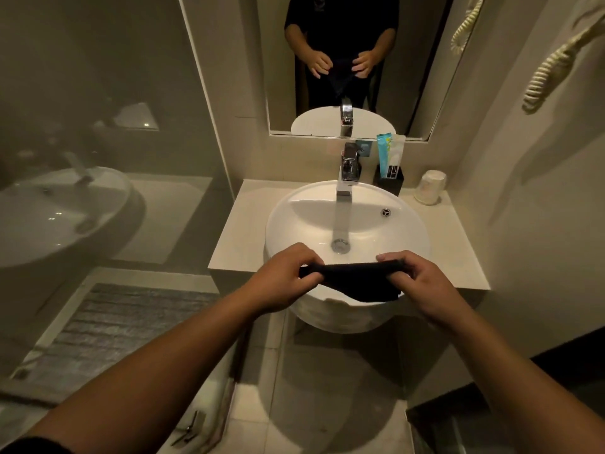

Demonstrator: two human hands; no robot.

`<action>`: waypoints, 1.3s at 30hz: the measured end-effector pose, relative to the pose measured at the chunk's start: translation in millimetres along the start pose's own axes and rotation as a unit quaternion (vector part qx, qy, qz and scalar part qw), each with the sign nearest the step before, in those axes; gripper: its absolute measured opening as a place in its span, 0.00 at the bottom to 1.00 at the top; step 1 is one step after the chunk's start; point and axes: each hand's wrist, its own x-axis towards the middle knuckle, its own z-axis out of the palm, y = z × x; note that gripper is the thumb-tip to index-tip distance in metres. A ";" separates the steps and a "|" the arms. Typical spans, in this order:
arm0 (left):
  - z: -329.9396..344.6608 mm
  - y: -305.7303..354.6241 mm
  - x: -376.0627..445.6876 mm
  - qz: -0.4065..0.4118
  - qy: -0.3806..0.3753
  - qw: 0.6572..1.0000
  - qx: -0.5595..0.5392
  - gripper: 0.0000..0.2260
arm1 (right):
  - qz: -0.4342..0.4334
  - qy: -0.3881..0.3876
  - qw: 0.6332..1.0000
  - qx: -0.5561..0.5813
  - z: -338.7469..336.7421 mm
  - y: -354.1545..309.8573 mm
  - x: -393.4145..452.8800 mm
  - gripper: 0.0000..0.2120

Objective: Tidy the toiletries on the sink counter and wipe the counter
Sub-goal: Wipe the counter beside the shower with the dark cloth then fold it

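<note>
The left hand [283, 273] and right hand [414, 280] pinch a dark cloth [355, 280] taut between their fingers [388, 258], apparently folding it for wiping the worktop [448, 244], toiletries [388, 155] standing well beyond them.

Two hands hold a black cloth [355, 280] over the front of the round white sink [406, 231]. The left hand [284, 277] pinches one end and the right hand [422, 283] pinches the other. At the tabletop's [242, 231] back right corner stand a black holder [389, 179] and an upside-down cup [430, 186].
</note>
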 end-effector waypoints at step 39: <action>115.5 -74.1 57.3 0.068 -0.125 0.951 0.276 0.24 | -0.100 -0.142 0.862 -0.477 26.4 131.4 64.0 0.29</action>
